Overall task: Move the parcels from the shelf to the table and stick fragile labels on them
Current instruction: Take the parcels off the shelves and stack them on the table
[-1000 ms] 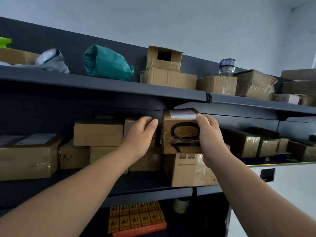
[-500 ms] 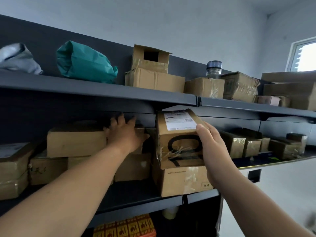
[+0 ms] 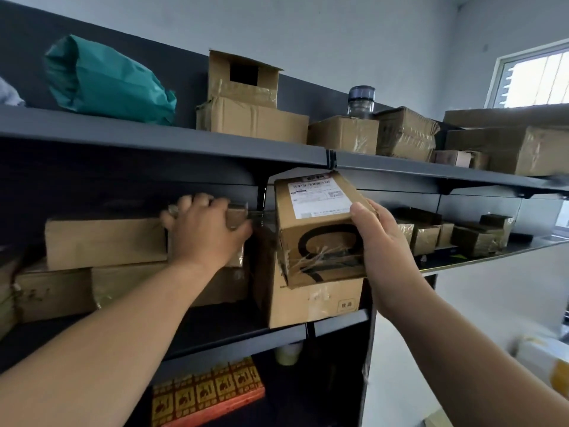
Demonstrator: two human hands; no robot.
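Gripping tilted parcel [image 3: 311,229], right hand [image 3: 381,241]; left hand [image 3: 204,232] clasps small box [image 3: 237,215]; upper shelf [image 3: 184,143] close above parcel.

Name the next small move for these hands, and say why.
Probably draw the parcel outward and down. The right hand grips it, and it is tilted close under the upper shelf. The left hand grips a small box beside it.
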